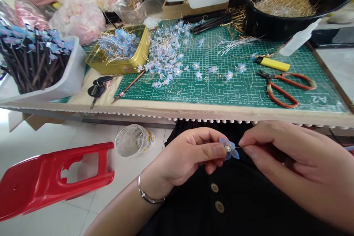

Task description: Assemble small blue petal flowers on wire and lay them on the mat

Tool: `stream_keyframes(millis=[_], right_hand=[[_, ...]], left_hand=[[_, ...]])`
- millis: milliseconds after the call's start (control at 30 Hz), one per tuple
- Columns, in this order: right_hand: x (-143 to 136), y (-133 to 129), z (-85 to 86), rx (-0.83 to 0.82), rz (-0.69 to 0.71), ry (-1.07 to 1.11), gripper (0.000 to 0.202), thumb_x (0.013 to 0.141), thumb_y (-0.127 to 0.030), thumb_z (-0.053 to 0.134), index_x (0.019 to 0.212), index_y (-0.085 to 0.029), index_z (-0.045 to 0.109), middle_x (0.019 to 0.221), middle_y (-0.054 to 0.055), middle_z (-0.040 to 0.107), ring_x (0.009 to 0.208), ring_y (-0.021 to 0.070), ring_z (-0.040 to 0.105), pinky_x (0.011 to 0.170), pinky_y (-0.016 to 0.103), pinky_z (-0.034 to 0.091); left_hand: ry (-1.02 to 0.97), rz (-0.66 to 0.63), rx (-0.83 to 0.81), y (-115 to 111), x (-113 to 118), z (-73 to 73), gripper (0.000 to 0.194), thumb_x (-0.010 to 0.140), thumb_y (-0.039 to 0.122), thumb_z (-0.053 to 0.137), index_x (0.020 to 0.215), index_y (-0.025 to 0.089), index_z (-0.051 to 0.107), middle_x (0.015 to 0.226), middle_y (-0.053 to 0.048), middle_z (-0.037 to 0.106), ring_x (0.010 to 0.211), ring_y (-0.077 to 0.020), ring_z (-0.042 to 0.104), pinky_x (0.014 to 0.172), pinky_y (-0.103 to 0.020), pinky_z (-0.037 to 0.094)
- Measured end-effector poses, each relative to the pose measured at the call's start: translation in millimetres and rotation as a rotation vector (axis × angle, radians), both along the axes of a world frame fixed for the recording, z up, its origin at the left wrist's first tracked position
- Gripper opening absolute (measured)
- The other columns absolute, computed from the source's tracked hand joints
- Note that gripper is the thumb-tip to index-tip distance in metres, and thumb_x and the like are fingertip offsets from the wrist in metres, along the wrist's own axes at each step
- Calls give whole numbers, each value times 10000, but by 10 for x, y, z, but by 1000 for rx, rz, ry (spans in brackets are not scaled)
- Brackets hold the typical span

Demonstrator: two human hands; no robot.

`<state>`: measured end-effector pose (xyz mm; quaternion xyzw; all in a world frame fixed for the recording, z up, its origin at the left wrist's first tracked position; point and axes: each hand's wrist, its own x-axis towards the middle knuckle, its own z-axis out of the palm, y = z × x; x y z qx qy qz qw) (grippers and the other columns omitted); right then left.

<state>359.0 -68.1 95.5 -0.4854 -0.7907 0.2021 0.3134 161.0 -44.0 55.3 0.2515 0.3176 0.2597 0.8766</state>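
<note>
Left hand (pixel 193 156) pinches a blue flower (pixel 231 149) just off the desk's (pixel 155 108) near edge; right hand (pixel 298 169) pinches a fine wire (pixel 240 147) beside its petals. Step in hand appears to be wire handling; next move likely calls for a steady flower and controlled wire tension.

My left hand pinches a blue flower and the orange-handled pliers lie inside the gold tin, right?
Not quite: the head view shows the orange-handled pliers lying on the green cutting mat, not inside the gold tin. Your left hand does pinch a blue flower.
</note>
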Motion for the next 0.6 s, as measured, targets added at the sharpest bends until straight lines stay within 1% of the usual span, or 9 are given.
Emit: stream_keyframes(millis=[133, 233, 300, 333, 400, 433, 500, 533, 600], right_hand=[[6, 18, -8, 62, 34, -16, 161, 907, -134, 510, 846, -253, 601, 697, -48, 704, 570, 97, 645, 588, 199, 533], [49, 10, -41, 71, 53, -20, 144, 926, -127, 530, 898, -237, 619, 757, -37, 719, 643, 88, 672, 623, 181, 530], [152, 33, -82, 77, 55, -42, 138, 947, -144, 531, 935, -232, 637, 807, -21, 729, 693, 95, 688, 641, 187, 530], [237, 63, -106, 79, 28, -77, 140, 962, -175, 525, 939, -236, 648, 820, -15, 732, 712, 105, 694, 650, 197, 533], [468, 168, -158, 53, -103, -201, 175, 980, -277, 514, 912, -250, 673, 830, -2, 738, 741, 136, 706, 666, 232, 543], [604, 240, -182, 33, -210, -282, 218, 977, -344, 506, 888, -256, 684, 837, 9, 743, 757, 159, 711, 672, 256, 548], [875, 406, -229, 1, -402, -413, 266, 962, -365, 488, 901, -227, 706, 907, 71, 759, 824, 233, 723, 718, 340, 556], [993, 489, -254, -7, -466, -472, 302, 956, -366, 464, 907, -205, 715, 943, 114, 757, 873, 285, 719, 755, 400, 552], [1169, 633, -307, -51, -516, -584, 379, 945, -408, 443, 1012, -170, 731, 1068, 185, 735, 1006, 384, 685, 864, 517, 519]], left_hand=[[46, -8, 45, -11, 2, -20, 251, 747, 351, 862, 833, 151, 738, 715, 5, 655, 576, -62, 567, 474, -138, 442], [136, -11, 132, -9, -18, -24, 192, 775, 312, 846, 827, 155, 750, 703, 15, 650, 556, -37, 525, 493, -127, 412], [194, 33, 174, 7, -55, 5, 159, 795, 302, 833, 820, 164, 760, 678, 19, 644, 552, -29, 508, 502, -116, 391], [209, 71, 188, 20, -81, 31, 156, 797, 309, 833, 816, 171, 764, 666, 19, 641, 552, -29, 508, 501, -111, 383], [202, 158, 200, 49, -147, 93, 181, 777, 335, 848, 773, 176, 763, 646, 16, 632, 555, -38, 518, 492, -107, 382], [190, 213, 203, 64, -181, 125, 197, 758, 345, 861, 751, 177, 757, 634, 18, 623, 544, -40, 514, 480, -107, 382], [193, 307, 209, 90, -238, 172, 215, 757, 360, 860, 738, 179, 745, 612, 25, 602, 525, -44, 512, 467, -112, 393], [207, 342, 209, 99, -255, 184, 210, 774, 363, 846, 747, 183, 740, 614, 27, 600, 517, -45, 518, 463, -115, 399], [233, 367, 203, 113, -255, 183, 184, 827, 366, 798, 790, 198, 734, 644, 30, 616, 500, -50, 539, 447, -126, 401]])
